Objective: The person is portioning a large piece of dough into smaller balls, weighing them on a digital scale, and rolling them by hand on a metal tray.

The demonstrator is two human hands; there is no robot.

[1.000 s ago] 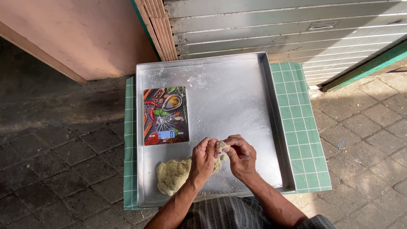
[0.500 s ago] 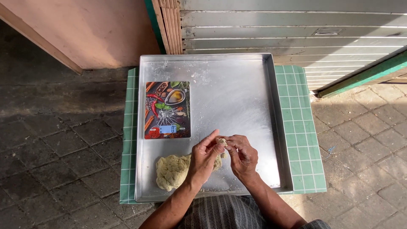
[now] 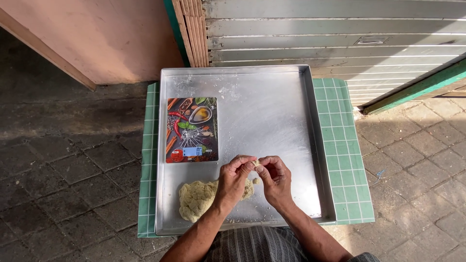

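Dough bit pinched between left hand and right hand grips.

Picture-printed kitchen scale, green checked cloth, grey slatted shutter.

Single head-worn view, looking steeply down, fairly near, metal tray centred
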